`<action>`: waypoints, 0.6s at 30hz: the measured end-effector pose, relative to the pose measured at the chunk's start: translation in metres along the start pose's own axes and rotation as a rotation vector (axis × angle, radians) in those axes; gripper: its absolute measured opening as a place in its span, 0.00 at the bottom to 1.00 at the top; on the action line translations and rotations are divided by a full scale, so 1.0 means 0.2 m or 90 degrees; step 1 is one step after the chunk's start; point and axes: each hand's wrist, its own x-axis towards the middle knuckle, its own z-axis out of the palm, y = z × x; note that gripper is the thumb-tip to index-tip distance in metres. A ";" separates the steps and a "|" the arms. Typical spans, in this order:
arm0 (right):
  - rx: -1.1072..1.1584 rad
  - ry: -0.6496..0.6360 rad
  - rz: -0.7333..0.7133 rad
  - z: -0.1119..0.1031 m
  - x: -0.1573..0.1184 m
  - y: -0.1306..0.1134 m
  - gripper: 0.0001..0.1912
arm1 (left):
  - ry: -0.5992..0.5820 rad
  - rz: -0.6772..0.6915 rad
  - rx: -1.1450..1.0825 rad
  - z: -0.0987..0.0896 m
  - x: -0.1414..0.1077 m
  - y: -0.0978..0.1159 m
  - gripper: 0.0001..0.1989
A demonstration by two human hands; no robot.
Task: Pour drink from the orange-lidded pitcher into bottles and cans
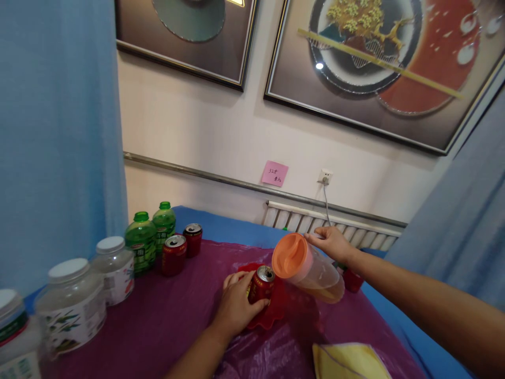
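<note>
My left hand (235, 305) is wrapped round a red drink can (262, 287), which stands upright with its top opened. Under the can lies a red dish with a wavy rim (272, 317). In my right hand (330, 244) is the handle of a clear plastic pitcher (320, 276) with an orange lid (291, 256). The pitcher is tipped to the left, its lid close beside the can's top. Some yellowish liquid rests along the pitcher's lower side. Whether any liquid runs from the spout, I cannot tell.
Two more red cans (174, 256), two green bottles (141, 245) and several white-lidded jars (71, 308) line the left side. A folded yellow cloth (349, 362) lies at the front on the purple table cover (158, 321). Behind are a radiator (290, 216) and blue curtains (59, 131).
</note>
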 end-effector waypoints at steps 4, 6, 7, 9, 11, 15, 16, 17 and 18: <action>-0.009 0.000 0.001 0.00 0.00 0.01 0.28 | -0.009 0.001 0.001 -0.01 0.00 0.01 0.34; -0.009 -0.001 0.002 0.00 0.00 0.02 0.28 | -0.009 0.001 0.002 -0.01 0.00 0.01 0.34; -0.009 -0.003 0.002 0.00 0.00 0.02 0.28 | -0.009 0.002 0.002 -0.01 0.00 0.01 0.34; -0.011 -0.006 0.003 0.00 0.00 0.02 0.27 | -0.008 0.004 0.002 -0.01 0.00 0.01 0.34; -0.017 -0.005 0.002 -0.01 0.00 0.02 0.27 | -0.006 0.006 0.003 0.00 0.00 0.01 0.34; -0.016 -0.010 0.007 -0.01 -0.01 0.01 0.28 | -0.005 0.000 0.004 -0.01 0.00 0.01 0.35; -0.013 -0.013 0.009 -0.02 -0.01 0.01 0.28 | -0.008 -0.001 0.004 -0.01 0.00 0.01 0.35; -0.012 -0.013 0.011 -0.02 -0.01 0.01 0.28 | -0.010 -0.002 0.003 -0.01 0.00 0.01 0.34; -0.011 -0.013 0.011 -0.02 -0.01 0.00 0.28 | -0.012 -0.001 0.003 -0.01 0.00 0.01 0.34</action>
